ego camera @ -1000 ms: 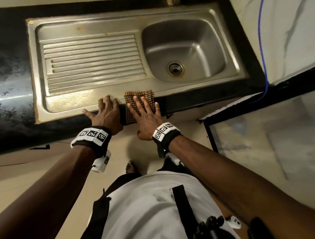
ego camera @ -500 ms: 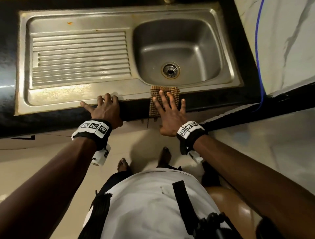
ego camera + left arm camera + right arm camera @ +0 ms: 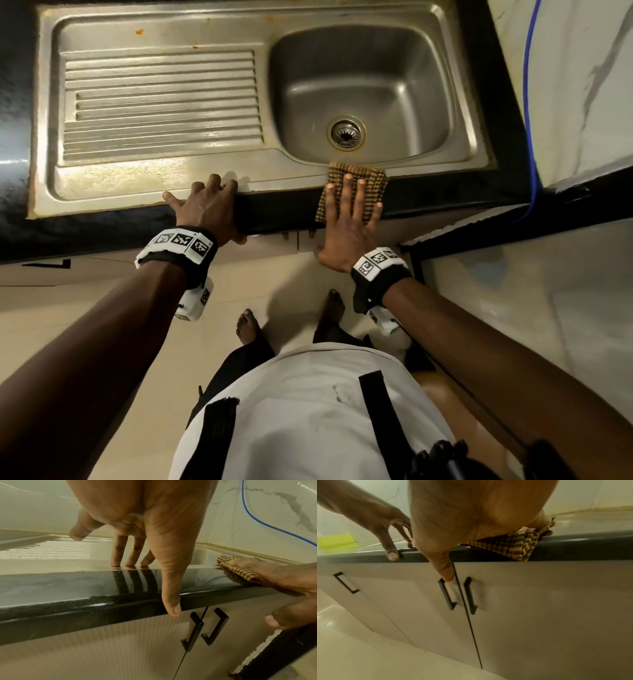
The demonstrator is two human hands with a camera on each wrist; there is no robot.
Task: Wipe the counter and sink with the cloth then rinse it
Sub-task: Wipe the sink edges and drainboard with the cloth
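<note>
A brown checked cloth (image 3: 371, 192) lies over the black counter's front edge (image 3: 281, 212), just below the steel sink basin (image 3: 363, 89). My right hand (image 3: 346, 219) presses flat on the cloth with straight, spread fingers; the right wrist view shows the cloth (image 3: 518, 546) hanging over the edge under my palm. My left hand (image 3: 205, 209) rests its fingertips on the sink's front rim beside the ribbed drainboard (image 3: 161, 106), thumb hanging over the counter's edge. In the left wrist view its fingertips (image 3: 129, 564) touch the rim, with the cloth (image 3: 240, 572) to the right.
A blue cable (image 3: 529, 102) runs along the marble wall at the right. Cabinet doors with black handles (image 3: 448, 595) sit beneath the counter. A drain strainer (image 3: 346, 133) sits in the basin. Something yellow-green (image 3: 335, 542) lies far left. My bare feet (image 3: 250, 329) stand on the tiled floor.
My right hand has slid the cloth to the right along the counter's front edge, from beside the left hand to below the basin. The left hand has stayed on the rim.
</note>
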